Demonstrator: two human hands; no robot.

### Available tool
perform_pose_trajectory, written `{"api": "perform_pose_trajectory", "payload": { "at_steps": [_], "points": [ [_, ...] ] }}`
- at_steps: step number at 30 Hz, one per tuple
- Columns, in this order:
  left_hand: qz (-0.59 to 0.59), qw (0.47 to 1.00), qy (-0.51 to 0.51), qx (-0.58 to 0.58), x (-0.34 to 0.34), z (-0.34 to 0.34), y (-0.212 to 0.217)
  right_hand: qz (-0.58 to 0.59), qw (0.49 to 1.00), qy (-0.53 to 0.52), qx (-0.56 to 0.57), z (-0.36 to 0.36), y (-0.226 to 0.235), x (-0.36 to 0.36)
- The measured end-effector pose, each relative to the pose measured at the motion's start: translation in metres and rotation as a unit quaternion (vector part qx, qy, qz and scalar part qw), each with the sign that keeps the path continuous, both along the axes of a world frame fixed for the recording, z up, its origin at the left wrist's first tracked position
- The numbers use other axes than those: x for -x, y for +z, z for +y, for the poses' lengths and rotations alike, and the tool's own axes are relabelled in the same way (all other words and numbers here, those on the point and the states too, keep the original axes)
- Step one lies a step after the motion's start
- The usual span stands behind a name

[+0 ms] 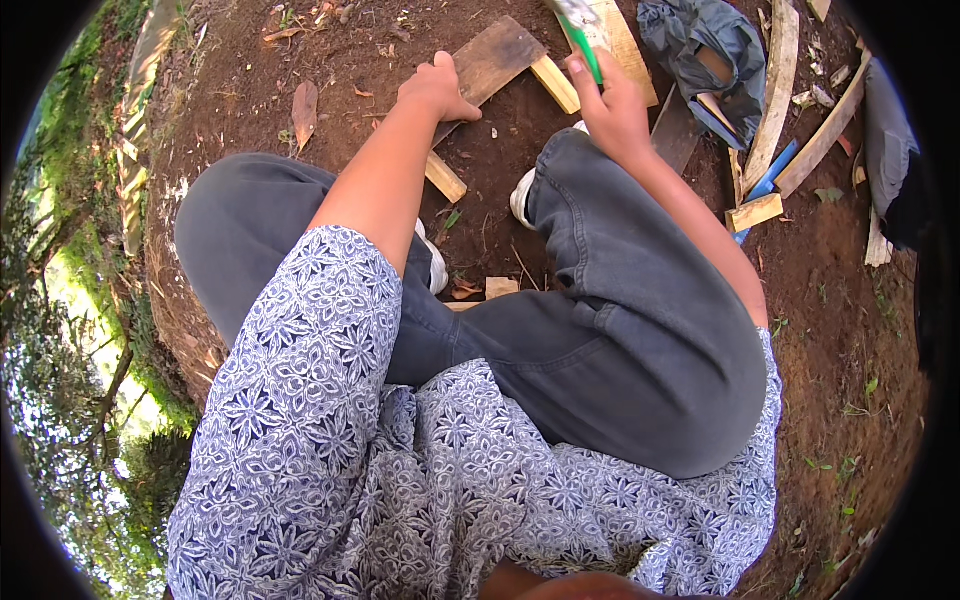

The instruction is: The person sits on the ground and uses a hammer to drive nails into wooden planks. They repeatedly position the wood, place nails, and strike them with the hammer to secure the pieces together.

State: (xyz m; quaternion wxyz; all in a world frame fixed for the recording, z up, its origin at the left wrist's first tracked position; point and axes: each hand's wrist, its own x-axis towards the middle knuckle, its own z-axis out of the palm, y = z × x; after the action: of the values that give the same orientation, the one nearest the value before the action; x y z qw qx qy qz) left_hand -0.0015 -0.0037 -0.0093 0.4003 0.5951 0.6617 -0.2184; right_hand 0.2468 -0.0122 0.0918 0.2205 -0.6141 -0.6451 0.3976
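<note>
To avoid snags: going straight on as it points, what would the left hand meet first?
The left hand would probably meet the dark board it seems to touch; depth is unclear.

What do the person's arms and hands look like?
The left hand and right hand are bare, with no gloves or watch showing. The short, loose cloth left sleeve, white and dark blue, has a flower pattern.

ground (840, 330): brown soil | on it: reddish-brown leaf (305, 110); curved wood strips (829, 128); crumpled dark bag (684, 42)
</note>
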Motion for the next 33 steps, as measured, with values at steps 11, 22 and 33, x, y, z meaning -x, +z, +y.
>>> {"api": "perform_pose_trajectory", "payload": {
  "at_steps": [11, 22, 33],
  "points": [
    [-0.006, 1.000, -0.002, -0.006, -0.008, 0.004, 0.004, -0.309, 0.930, 0.192, 0.055, 0.001, -0.038, -0.028],
    [0.009, 1.000, -0.006, -0.002, -0.004, 0.002, -0.003, 0.068, 0.998, 0.006, -0.017, -0.018, -0.012, -0.027],
    [0.017, 1.000, 0.001, 0.004, -0.002, 0.006, -0.004, 0.199, 0.977, -0.008, -0.082, -0.008, 0.001, -0.021]
  ]
}}
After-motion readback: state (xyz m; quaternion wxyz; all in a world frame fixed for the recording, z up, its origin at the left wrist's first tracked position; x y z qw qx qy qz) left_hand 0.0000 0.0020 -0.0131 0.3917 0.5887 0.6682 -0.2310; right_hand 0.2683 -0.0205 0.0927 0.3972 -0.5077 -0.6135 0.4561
